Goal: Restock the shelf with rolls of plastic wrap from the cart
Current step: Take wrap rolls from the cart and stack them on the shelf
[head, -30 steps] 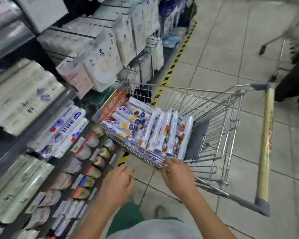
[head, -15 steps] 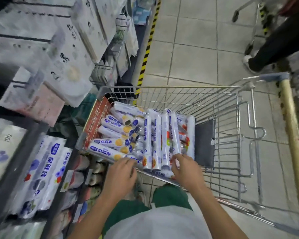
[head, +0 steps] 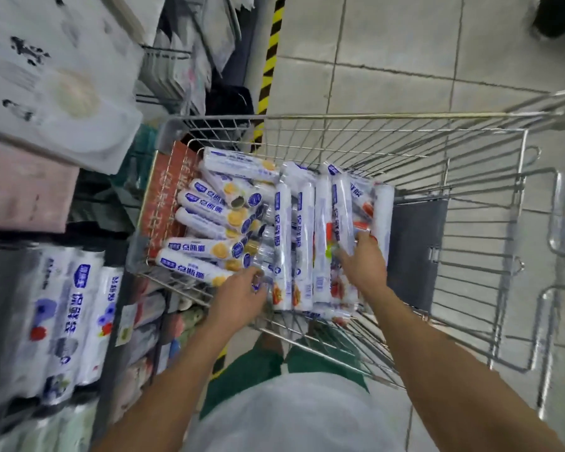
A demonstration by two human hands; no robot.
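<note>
rolls [head: 320, 230] lie crisscrossed in cart [head: 372, 116] beside stocked shelf [head: 10, 288].

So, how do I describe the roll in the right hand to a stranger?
Start at the silver wire shopping cart: the white plastic-wrap rolls on its right side lie lengthwise, near a dark grey flap. The right hand curls its fingers round one white roll with blue and red print. Only this one is gripped; rolls with yellow circles lie crosswise.

White rolls of plastic wrap [head: 209, 223] with blue print are piled in the wire cart [head: 372, 116], some laid crosswise at the left, others lined up lengthwise beside them. Similar packs are stacked on the shelf [head: 110, 383].
</note>
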